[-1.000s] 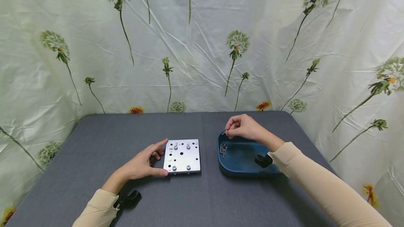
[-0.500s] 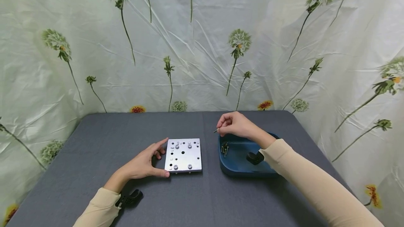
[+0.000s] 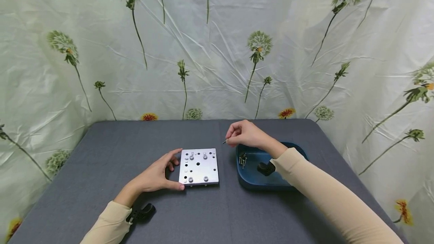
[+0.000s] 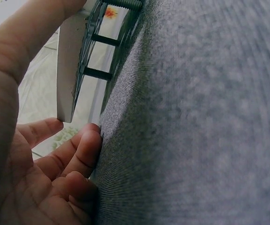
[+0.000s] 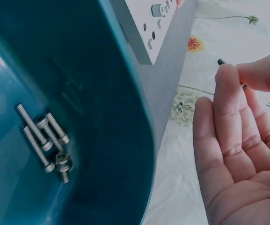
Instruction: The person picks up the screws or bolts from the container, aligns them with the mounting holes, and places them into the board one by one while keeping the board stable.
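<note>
plainly, the slim metal screw (image 5: pixel 221 61) in our right hand (image 3: pixel 245 133) shows a dark threaded end past our fingertips; most of the rest is hidden. we pinch it between thumb and fingers, over the grey tabletop (image 3: pixel 152 134), just beside the far left corner of the blue tray (image 3: pixel 268 186). its long axis slants, the threaded tip pointing left and slightly downward in the head view. our left hand (image 3: pixel 156 175) clasps a square silvery plate (image 3: pixel 200 170) by its left side, thumb at the near corner, forefinger at the far one. four socket-head screws (image 3: pixel 205 157) stand upright in the hole-pierced plate, threaded shanks jutting beneath. loose screws (image 5: pixel 37 146) lie clustered at the tray's left end, several nearly parallel.
</note>
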Action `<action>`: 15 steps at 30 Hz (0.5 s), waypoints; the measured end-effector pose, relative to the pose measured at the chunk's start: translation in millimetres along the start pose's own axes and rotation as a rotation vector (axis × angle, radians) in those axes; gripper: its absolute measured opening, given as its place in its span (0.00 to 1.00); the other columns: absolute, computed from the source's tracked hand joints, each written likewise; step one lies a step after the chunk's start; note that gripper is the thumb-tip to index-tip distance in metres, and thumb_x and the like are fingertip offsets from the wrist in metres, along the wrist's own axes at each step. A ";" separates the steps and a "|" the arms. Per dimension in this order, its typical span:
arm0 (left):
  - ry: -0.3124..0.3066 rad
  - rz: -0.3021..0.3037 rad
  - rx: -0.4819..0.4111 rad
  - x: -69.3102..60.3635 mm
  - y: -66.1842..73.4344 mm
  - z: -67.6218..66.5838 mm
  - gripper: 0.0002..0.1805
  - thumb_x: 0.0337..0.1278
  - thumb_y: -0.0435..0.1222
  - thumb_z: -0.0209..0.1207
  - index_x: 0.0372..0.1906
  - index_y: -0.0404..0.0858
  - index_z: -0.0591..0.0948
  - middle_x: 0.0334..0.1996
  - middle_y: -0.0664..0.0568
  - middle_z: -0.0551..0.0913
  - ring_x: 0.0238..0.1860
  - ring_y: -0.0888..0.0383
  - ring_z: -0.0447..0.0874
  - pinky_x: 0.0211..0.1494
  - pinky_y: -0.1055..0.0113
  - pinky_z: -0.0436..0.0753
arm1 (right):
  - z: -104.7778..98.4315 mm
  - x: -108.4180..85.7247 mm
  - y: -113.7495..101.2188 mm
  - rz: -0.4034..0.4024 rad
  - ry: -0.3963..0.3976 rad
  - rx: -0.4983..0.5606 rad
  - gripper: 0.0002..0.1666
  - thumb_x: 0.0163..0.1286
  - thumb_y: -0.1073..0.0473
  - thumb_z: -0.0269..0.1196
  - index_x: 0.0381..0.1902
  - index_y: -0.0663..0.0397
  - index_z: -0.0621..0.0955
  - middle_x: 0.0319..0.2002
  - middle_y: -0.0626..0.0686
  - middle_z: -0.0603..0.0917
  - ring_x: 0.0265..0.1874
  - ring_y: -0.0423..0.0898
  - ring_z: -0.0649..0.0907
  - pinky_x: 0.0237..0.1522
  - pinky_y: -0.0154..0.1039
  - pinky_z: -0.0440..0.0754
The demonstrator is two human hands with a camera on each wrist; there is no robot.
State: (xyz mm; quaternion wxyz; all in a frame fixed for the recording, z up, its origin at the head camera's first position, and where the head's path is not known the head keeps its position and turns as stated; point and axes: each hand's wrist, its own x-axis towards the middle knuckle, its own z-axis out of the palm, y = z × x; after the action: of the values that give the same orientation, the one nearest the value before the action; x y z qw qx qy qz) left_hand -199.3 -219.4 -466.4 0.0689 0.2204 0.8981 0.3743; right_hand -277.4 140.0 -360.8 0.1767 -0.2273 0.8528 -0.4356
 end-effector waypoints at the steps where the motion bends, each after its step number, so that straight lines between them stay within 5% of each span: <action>1: 0.000 0.000 0.002 0.2 -0.3 0.2 0.66 0.41 0.54 0.86 0.84 0.40 0.60 0.56 0.49 0.78 0.50 0.57 0.75 0.56 0.58 0.76 | 1.0 1.4 -0.1 0.002 -0.002 -0.002 0.04 0.71 0.62 0.70 0.41 0.57 0.87 0.30 0.49 0.91 0.40 0.59 0.91 0.54 0.58 0.87; 8: 0.003 -0.002 0.007 -0.4 -1.2 1.4 0.66 0.41 0.55 0.86 0.84 0.40 0.61 0.56 0.49 0.78 0.50 0.57 0.75 0.56 0.57 0.75 | 8.2 7.8 -0.6 0.027 -0.012 -0.016 0.04 0.71 0.62 0.71 0.40 0.57 0.86 0.30 0.48 0.90 0.32 0.42 0.89 0.51 0.57 0.87; 15: 0.005 -0.008 0.015 -0.5 0.5 1.5 0.67 0.41 0.54 0.86 0.84 0.38 0.60 0.56 0.49 0.78 0.50 0.57 0.75 0.56 0.56 0.75 | 12.7 8.9 -1.0 0.028 -0.020 -0.025 0.04 0.70 0.62 0.71 0.40 0.57 0.86 0.31 0.50 0.91 0.31 0.44 0.89 0.50 0.58 0.87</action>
State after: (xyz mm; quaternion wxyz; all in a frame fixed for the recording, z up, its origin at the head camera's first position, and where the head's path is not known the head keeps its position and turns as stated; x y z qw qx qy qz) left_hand -198.2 -218.3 -467.1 0.0664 0.2164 0.9019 0.3679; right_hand -278.3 126.3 -368.0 0.1886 -0.2218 0.8596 -0.4199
